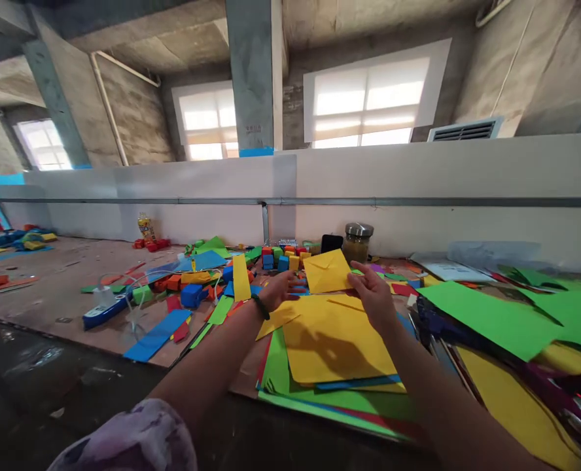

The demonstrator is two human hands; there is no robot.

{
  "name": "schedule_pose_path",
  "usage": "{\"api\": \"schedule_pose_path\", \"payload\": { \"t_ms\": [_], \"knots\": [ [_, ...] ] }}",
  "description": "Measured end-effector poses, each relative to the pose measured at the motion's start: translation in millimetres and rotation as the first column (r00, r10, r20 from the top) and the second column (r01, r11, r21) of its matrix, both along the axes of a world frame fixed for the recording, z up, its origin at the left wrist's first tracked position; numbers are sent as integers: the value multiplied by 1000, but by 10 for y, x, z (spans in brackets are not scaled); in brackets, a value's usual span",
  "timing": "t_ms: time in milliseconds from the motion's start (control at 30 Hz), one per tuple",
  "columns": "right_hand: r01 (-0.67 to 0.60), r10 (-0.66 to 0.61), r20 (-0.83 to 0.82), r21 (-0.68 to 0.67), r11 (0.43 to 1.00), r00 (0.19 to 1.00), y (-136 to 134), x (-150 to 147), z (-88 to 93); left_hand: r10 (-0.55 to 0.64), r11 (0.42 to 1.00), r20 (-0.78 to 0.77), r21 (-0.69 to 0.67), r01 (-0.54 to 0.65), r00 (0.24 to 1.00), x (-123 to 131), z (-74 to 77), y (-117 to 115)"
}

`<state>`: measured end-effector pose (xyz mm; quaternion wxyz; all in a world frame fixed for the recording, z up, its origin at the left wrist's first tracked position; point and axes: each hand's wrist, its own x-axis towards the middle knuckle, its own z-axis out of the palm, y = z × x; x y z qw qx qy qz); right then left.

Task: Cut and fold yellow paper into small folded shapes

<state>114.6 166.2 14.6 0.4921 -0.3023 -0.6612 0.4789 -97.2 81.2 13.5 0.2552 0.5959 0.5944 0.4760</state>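
Observation:
Both my hands hold up a small folded yellow paper [326, 271] above the table. My left hand [279, 292], with a dark band at the wrist, grips its left edge. My right hand [373, 296] pinches its right edge with closed fingers. Below them lies a large yellow sheet [337, 347] on a stack of green, blue and red sheets [290, 386].
Colourful foam blocks [281, 256] and paper strips [241, 277] litter the table behind. A glass jar with a metal lid [357, 242] and a black object [332, 243] stand by the white wall. Green sheets [491, 315] and more paper lie at right. A blue toy boat [105, 310] sits at left.

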Motion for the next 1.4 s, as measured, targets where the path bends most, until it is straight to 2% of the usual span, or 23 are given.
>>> {"api": "schedule_pose_path", "payload": {
  "t_ms": [67,133,233,300,433,567,633,700,833,1000,1167,1300,1400],
  "knots": [
    [8,-9,11,24,1000,1000,-38,-68,-74,-93,994,173,-49,102,981,0,-69,70],
    [-9,8,52,21,1000,999,-58,-136,-161,-142,983,343,-57,172,929,47,-175,103],
    [-67,69,128,-23,998,989,-61,-183,-242,-148,980,538,-32,195,830,119,-348,111],
    [-116,125,146,-68,991,981,-46,-161,-236,-127,980,628,-38,194,768,122,-427,101],
    [-253,265,123,-110,961,956,5,-44,-144,-101,975,729,-64,215,677,81,-452,68],
    [-486,498,178,-107,867,849,4,12,-128,-120,963,781,-60,264,613,116,-410,44],
    [-513,516,205,-75,855,831,-13,2,-153,-132,955,795,-58,290,592,146,-403,40],
    [-463,454,254,-27,886,854,-22,-13,-173,-140,950,801,-56,307,582,162,-395,34],
    [-331,302,289,54,942,908,20,-7,-173,-155,958,801,-22,287,579,143,-321,-12],
    [-253,233,204,78,964,951,77,20,-166,-263,955,749,113,274,608,89,-210,-69],
    [-247,222,200,113,962,954,29,7,-156,-354,931,548,126,343,758,105,-246,-61],
    [-281,264,172,87,956,949,-23,7,-123,-321,947,443,149,284,837,157,-240,-83],
    [-319,309,150,47,947,939,-28,18,-97,-288,957,412,160,243,865,172,-217,-97]
  ]
}}
